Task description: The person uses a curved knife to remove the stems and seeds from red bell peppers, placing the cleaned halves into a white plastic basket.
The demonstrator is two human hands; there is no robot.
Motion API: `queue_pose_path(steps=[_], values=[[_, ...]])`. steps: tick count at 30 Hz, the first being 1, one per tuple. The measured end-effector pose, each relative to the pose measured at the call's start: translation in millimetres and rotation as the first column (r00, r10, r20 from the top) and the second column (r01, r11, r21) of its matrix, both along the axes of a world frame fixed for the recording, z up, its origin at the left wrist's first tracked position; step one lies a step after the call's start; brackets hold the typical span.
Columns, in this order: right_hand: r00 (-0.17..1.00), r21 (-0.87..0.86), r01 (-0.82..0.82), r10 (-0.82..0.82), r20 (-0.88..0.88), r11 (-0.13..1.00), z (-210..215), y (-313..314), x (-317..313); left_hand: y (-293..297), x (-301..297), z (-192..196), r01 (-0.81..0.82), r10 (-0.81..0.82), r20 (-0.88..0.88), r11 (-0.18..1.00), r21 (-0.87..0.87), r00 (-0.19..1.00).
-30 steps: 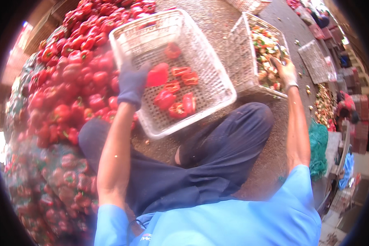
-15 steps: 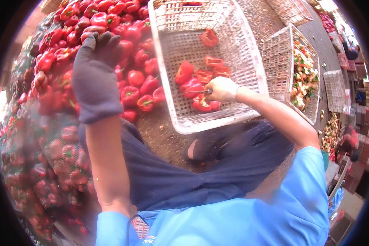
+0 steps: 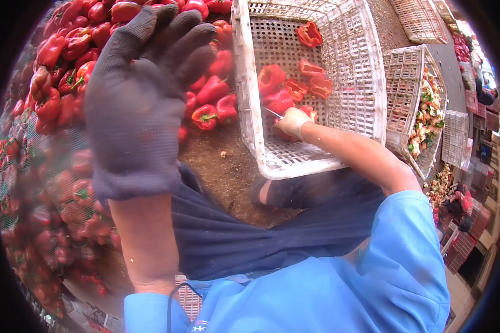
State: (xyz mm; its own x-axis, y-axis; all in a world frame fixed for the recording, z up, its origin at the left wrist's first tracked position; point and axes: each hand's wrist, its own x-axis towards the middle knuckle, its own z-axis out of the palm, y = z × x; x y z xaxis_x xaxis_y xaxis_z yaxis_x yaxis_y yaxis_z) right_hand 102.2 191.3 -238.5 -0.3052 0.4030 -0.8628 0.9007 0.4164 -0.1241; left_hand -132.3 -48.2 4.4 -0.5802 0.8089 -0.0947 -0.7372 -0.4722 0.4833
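Left hand [image 3: 141, 100], in a dark knit glove, was raised with fingers spread and nothing in it, above the red pepper heap [image 3: 72, 50] at far left. Right hand [image 3: 291, 122] was closed on a knife [image 3: 272, 112] inside the white plastic crate [image 3: 366, 72], near its near rim, touching cut pepper pieces [image 3: 294, 89]. Crate's right half lay bare. Bare ground [image 3: 222, 166] separated heap and crate. Second crate of scraps [image 3: 428, 111] stood right.

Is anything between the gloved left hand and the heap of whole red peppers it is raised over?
Nothing visible. The left hand, in a dark glove, is held open above the red pepper heap, with no crate or tool between them. The white crate stands off to its right.
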Motion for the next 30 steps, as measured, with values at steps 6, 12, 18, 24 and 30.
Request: queue_pose_path(steps=[6,12,18,24,30], values=[[0.778,-0.449,0.441,-0.581,-0.241,0.777,69.0,5.7,11.1,16.6,24.7,3.6,-0.118,0.065,-0.231,0.968,-0.223,0.971],[0.671,-0.47,0.217,-0.48,-0.565,0.856,232.1,23.0,5.7,57.6,57.8,25.1,-0.224,-0.184,-0.622,0.825,-0.519,0.761],[0.258,-0.776,0.374,-0.861,-0.439,0.508,287.9,58.8,54.6,100.5,122.5,-5.5,-0.073,-0.399,-0.828,0.885,-0.461,0.395],[0.053,-0.902,0.31,-0.952,-0.3,0.302,291.7,75.5,119.3,167.2,174.3,-22.0,-0.217,0.017,-0.995,0.975,0.039,-0.103],[-0.136,-0.9,0.394,-0.957,-0.257,0.186,313.2,70.7,149.2,200.3,202.3,3.5,-0.06,0.117,-0.983,0.99,0.126,-0.139]])
